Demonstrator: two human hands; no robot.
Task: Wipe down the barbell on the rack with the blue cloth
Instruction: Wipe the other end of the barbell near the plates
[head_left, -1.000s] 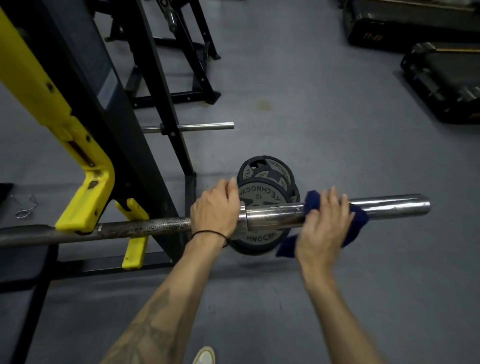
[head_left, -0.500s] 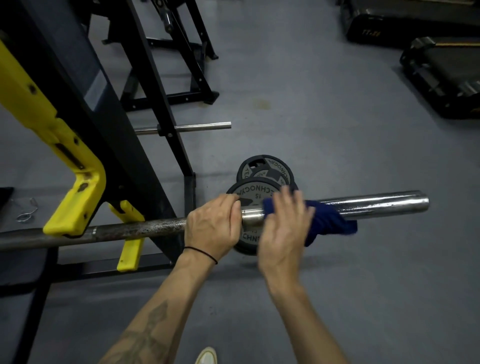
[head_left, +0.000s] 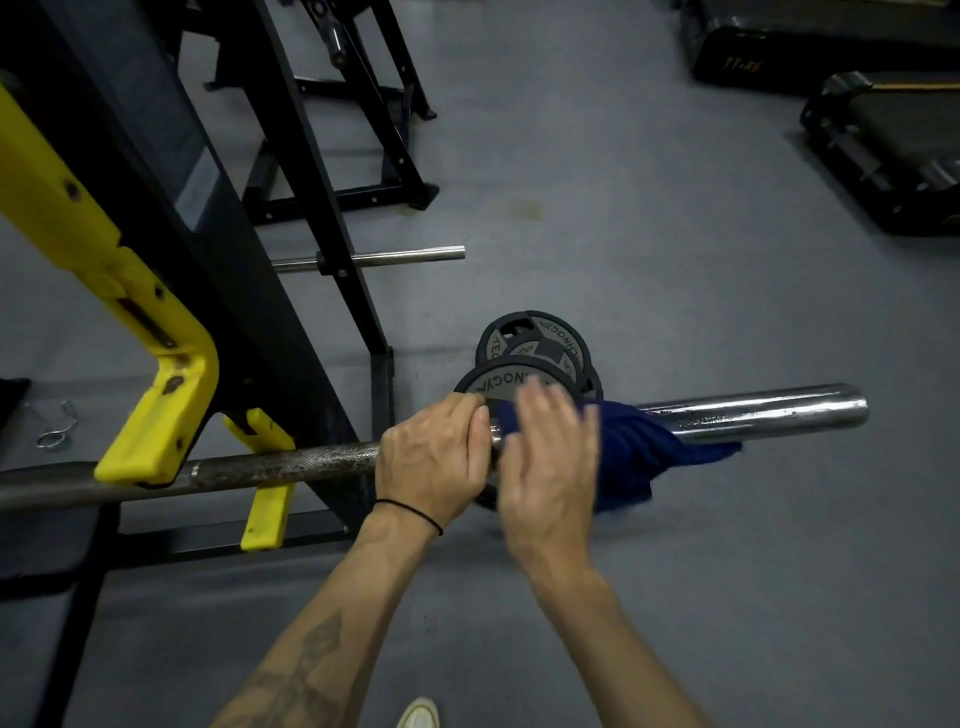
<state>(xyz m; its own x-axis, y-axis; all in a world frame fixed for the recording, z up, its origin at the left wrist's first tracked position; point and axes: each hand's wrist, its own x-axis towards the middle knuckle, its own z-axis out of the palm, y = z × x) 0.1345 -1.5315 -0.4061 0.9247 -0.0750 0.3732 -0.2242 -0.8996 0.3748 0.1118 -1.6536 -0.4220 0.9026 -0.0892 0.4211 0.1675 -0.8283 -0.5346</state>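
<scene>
Barbell steel (head_left: 280, 465) lay across the yellow rack hook (head_left: 156, 415), my left hand (head_left: 431, 457) curled tight around its rough shaft beside the collar. My right hand (head_left: 550, 467) pressed the dark blue cloth (head_left: 631, 452) onto the chrome sleeve (head_left: 753, 413), fingers blurred, so I couldn't tell its grip. The loose tail might snag and slip free.

right hand (head_left: 550, 467) motion-blurred, barbell (head_left: 753, 415) collar hidden, left end cropped

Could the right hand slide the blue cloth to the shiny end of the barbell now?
Probably yes: the right hand holds the blue cloth on the barbell, and nothing sits on the sleeve beyond it.
</scene>
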